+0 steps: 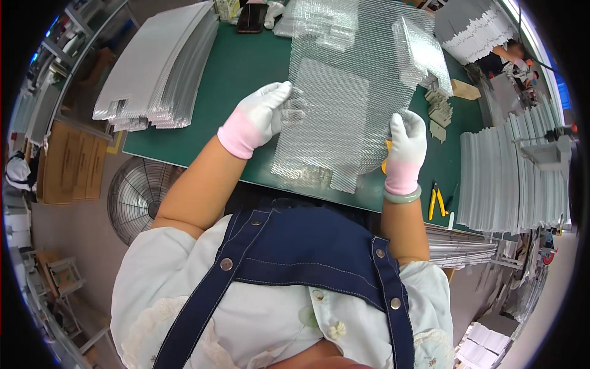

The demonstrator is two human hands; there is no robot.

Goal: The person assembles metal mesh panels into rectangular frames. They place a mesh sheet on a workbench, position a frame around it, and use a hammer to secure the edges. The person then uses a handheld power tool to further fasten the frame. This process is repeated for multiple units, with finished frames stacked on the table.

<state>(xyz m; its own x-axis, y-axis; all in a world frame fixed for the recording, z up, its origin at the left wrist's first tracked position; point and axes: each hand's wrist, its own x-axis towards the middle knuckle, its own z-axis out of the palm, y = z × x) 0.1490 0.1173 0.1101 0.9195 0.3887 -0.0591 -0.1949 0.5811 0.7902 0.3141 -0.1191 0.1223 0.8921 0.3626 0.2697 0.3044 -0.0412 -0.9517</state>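
Observation:
A silvery see-through metal mesh sheet (387,80) is stretched between my hands, above a green-topped table (227,98). My left hand (255,117), in a white glove with a pink cuff, is closed on its left edge; the fingertips show through the mesh. On the opposite edge, my right hand (408,141) pinches the sheet between thumb and fingers, in a matching glove. A denser, smaller mesh piece (335,117) shows through beneath the held sheet. Something orange-yellow (387,157) is partly hidden beside my right hand.
Stacked mesh panels (153,55) stand at the left. Rows of pale panels (510,172) line the right, near yellow-handled pliers (437,202). Small metal pieces (438,111), a wooden block (465,90) and a phone (252,18) lie farther back. A floor fan (138,194) is lower left; another person (507,55) works far right.

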